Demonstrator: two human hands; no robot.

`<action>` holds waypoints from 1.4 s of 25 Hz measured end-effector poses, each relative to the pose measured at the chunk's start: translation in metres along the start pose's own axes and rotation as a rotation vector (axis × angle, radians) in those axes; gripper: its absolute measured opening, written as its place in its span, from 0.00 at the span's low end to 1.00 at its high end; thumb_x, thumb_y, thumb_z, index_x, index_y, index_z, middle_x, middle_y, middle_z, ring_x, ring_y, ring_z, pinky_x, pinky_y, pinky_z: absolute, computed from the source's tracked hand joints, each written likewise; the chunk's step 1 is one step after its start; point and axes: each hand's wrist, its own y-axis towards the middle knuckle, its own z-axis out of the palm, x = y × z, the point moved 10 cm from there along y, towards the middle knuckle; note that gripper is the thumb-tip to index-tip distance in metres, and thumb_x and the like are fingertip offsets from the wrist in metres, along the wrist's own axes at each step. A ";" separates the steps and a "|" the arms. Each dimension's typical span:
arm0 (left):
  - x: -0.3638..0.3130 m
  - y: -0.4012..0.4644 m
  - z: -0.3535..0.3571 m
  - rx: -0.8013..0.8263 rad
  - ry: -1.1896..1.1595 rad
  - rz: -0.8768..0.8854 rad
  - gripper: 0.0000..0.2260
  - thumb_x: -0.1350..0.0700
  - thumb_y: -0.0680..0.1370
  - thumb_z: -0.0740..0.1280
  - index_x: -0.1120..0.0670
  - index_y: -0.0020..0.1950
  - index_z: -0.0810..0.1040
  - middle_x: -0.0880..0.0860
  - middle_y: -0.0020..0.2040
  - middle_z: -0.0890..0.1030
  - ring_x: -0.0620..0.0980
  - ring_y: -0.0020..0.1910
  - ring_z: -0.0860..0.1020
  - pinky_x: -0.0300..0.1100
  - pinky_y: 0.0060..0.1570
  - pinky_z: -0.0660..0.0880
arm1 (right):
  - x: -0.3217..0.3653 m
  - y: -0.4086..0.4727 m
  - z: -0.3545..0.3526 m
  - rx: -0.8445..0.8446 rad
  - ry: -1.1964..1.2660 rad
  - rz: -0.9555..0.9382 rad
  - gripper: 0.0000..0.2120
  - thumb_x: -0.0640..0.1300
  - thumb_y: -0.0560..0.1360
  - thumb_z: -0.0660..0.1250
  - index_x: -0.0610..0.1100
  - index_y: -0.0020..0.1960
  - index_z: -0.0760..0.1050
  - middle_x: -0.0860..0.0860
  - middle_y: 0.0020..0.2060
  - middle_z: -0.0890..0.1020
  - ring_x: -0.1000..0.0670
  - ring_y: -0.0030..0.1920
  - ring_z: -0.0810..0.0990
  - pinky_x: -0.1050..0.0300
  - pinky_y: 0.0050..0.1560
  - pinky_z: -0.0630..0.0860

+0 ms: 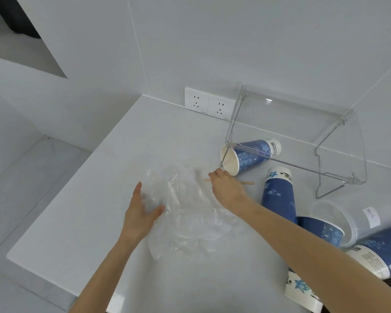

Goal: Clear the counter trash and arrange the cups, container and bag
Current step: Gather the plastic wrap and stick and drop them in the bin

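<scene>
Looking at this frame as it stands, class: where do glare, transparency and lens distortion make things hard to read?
Head view: lighting is soft and even, shadows faint. A bright glare spot sits on the clear acrylic stand. The transparent plastic bag nearly vanishes against the pale counter. Wide-angle distortion tilts the wall seams and stretches the forearms; the blue paper cups near the right edge look stretched.

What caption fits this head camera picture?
Left hand flattens a clear plastic bag while right hand reaches a wooden stick beside tipped blue cups.
</scene>
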 end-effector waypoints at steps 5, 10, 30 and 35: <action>0.006 0.007 0.000 0.012 0.010 -0.008 0.38 0.55 0.70 0.70 0.47 0.72 0.51 0.56 0.70 0.67 0.56 0.67 0.67 0.49 0.65 0.63 | -0.003 0.014 0.006 -0.027 -0.078 0.019 0.17 0.28 0.72 0.59 0.37 0.60 0.67 0.41 0.60 0.72 0.43 0.62 0.70 0.52 0.59 0.71; 0.007 0.009 0.001 0.021 0.020 -0.007 0.38 0.55 0.70 0.71 0.48 0.72 0.50 0.57 0.70 0.66 0.56 0.67 0.68 0.49 0.65 0.64 | -0.003 0.019 0.012 0.003 -0.082 0.000 0.13 0.32 0.74 0.59 0.36 0.58 0.67 0.40 0.57 0.74 0.42 0.59 0.73 0.51 0.56 0.72; 0.008 -0.048 -0.039 -0.095 -0.053 0.010 0.36 0.55 0.70 0.70 0.47 0.71 0.53 0.59 0.65 0.71 0.58 0.63 0.70 0.46 0.58 0.66 | 0.008 -0.060 -0.083 -0.392 0.681 -0.029 0.06 0.41 0.74 0.61 0.43 0.48 0.75 0.47 0.41 0.78 0.51 0.38 0.77 0.59 0.44 0.74; 0.021 -0.073 -0.048 -0.126 -0.079 0.009 0.34 0.55 0.71 0.69 0.48 0.71 0.53 0.59 0.65 0.71 0.58 0.64 0.69 0.47 0.58 0.66 | 0.010 -0.086 -0.100 -0.515 0.881 -0.025 0.04 0.38 0.74 0.63 0.42 0.47 0.75 0.55 0.34 0.77 0.58 0.35 0.75 0.74 0.37 0.69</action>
